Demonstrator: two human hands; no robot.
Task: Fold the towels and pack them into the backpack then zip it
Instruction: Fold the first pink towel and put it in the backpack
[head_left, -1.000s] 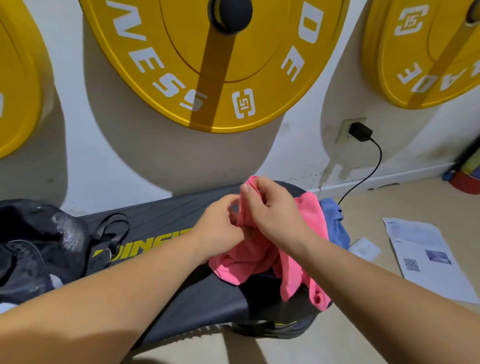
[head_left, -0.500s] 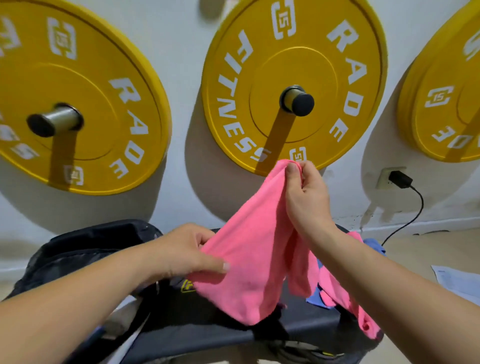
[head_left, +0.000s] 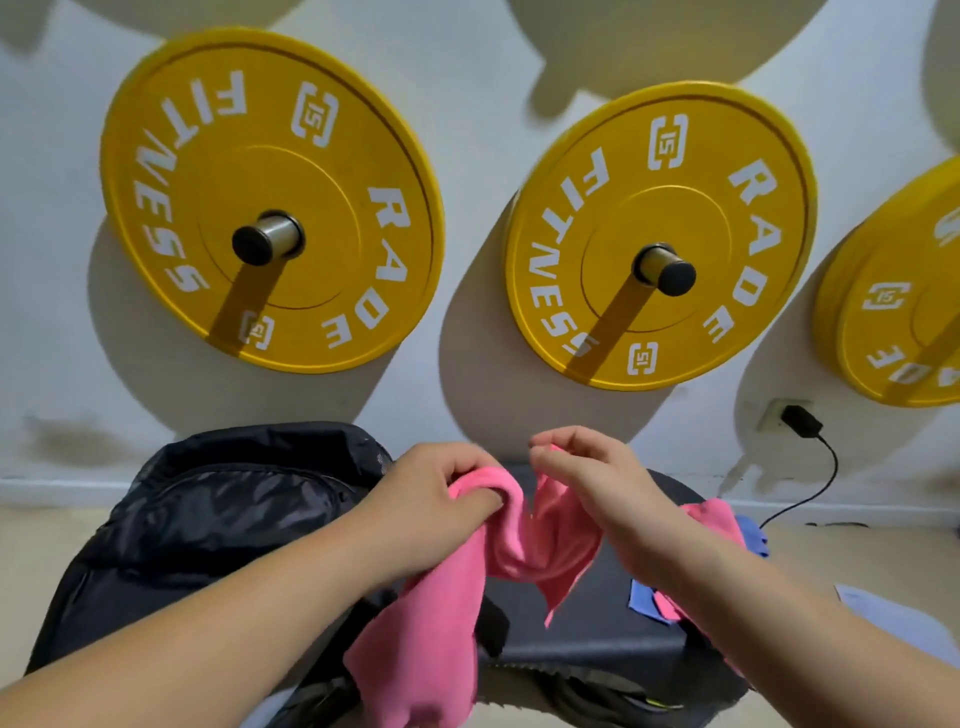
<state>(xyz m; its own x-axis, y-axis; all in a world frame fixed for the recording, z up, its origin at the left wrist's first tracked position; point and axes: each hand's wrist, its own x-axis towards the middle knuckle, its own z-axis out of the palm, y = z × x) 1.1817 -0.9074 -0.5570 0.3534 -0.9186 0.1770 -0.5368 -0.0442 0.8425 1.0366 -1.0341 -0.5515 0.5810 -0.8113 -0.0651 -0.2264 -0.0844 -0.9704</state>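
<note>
Both hands lift a pink towel (head_left: 457, 587) over the bench (head_left: 587, 623), just right of the backpack (head_left: 208, 519).

Left hand (head_left: 431, 499) clenches one edge, right hand (head_left: 587, 473) fingers pinch another; matching corners and pulling the cloth taut should give a clean fold.

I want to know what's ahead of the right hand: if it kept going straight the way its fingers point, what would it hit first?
The right hand points left, toward the left hand, which grips the same pink towel. It would likely meet that hand's fingers first, though their relative depth is unclear.
</note>
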